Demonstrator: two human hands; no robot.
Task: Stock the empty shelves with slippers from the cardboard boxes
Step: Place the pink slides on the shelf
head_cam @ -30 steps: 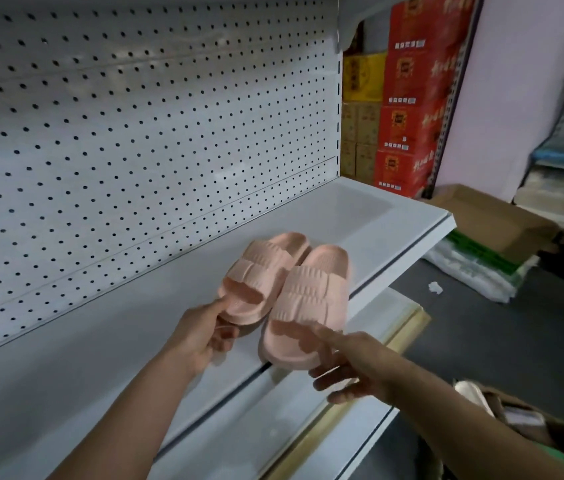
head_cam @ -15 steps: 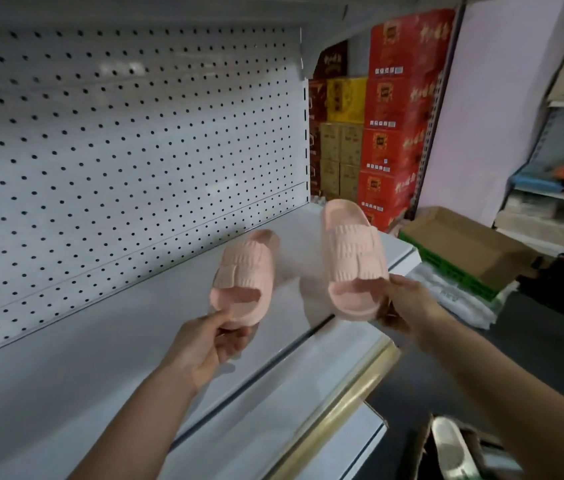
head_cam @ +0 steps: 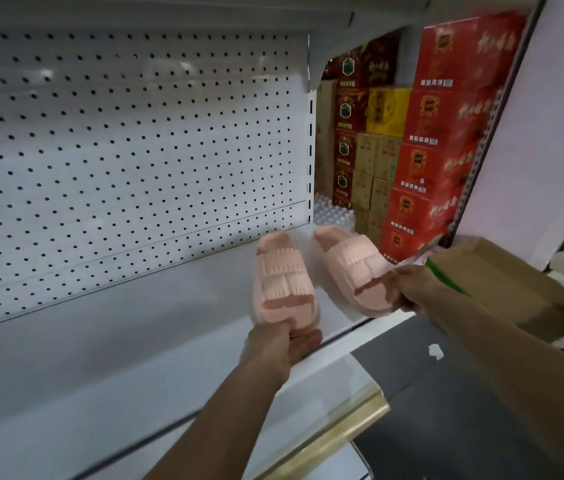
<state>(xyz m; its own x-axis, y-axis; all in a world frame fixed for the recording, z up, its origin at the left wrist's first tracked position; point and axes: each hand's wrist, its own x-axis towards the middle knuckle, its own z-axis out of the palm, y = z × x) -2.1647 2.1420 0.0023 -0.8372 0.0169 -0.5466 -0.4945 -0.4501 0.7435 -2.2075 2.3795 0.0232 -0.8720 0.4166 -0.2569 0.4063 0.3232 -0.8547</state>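
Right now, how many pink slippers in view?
2. One slipper is gripped at its near end by the left hand over the shelf; the other slipper is held by the right hand at the shelf's right end.

Pale pink slippers point(head_cam: 284, 289), white pegboard point(head_cam: 135, 150) — black-dotted, red cartons point(head_cam: 443, 133), brown box point(head_cam: 516, 289)

1. A shop or its stockroom: white metal retail shelf point(head_cam: 135, 358) backed by white perforated pegboard point(head_cam: 128, 150).
2. Stacked red, yellow and brown printed cartons point(head_cam: 440, 140) stand beyond.
3. An open brown cardboard box point(head_cam: 516, 289) sits nearby.
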